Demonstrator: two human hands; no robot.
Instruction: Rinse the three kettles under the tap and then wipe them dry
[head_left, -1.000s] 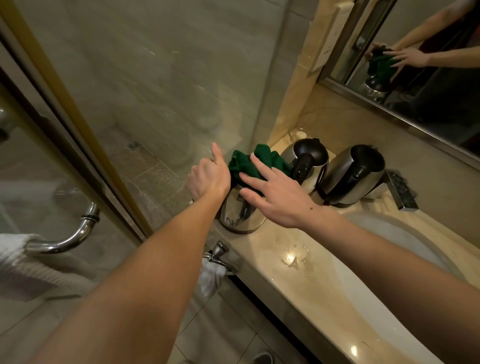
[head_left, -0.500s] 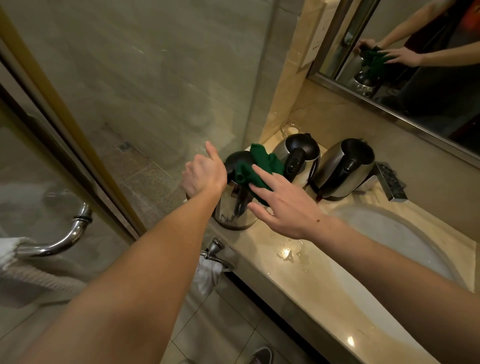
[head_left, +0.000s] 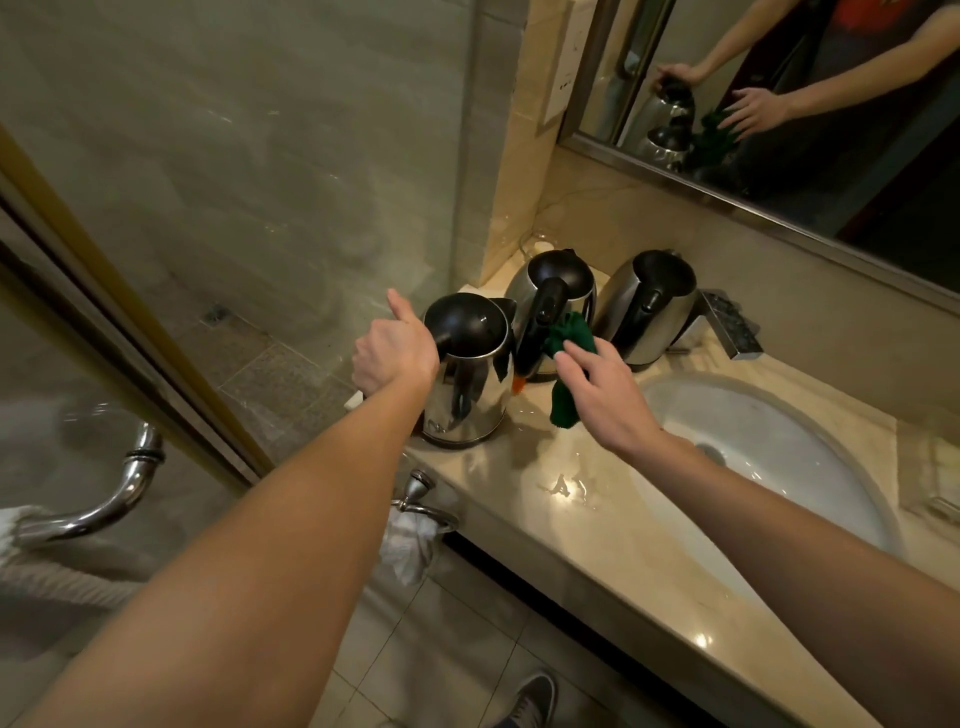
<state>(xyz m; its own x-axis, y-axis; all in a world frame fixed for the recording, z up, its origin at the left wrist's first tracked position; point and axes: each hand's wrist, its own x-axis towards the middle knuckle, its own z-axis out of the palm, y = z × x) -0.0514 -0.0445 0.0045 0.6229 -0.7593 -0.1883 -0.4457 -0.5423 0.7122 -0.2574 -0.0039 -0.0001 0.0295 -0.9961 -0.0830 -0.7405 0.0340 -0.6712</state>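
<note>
Nearest, at 6 o'clock, two bare forearms reach out over a glossy beige marble counter (head_left: 597, 525) with small wet patches. At 3 o'clock a smooth white oval sink (head_left: 769, 452) is sunk into it. At 7 o'clock a chrome ring holds a crumpled white towel (head_left: 410, 540) under the counter edge. Toward the centre, the left hand (head_left: 395, 353) is closed round the black handle of the near kettle (head_left: 467, 374), thumb raised at 11 o'clock; the handle is mostly hidden under the palm. This kettle is a polished steel, rounded cone with a black lid, standing upright at the counter's left end. Just to its right, the right hand (head_left: 602, 400) pinches a soft dark green cloth (head_left: 566, 374), which bunches above the fingertips and hangs below the fingers, close to the counter. The cloth lies against the middle kettle (head_left: 550, 301), beside its black handle. At 1 o'clock stands the far kettle (head_left: 649, 306), same steel and black make, apart from both hands. Beyond, at 2 o'clock, a framed mirror (head_left: 779, 130) reflects the arms.
</note>
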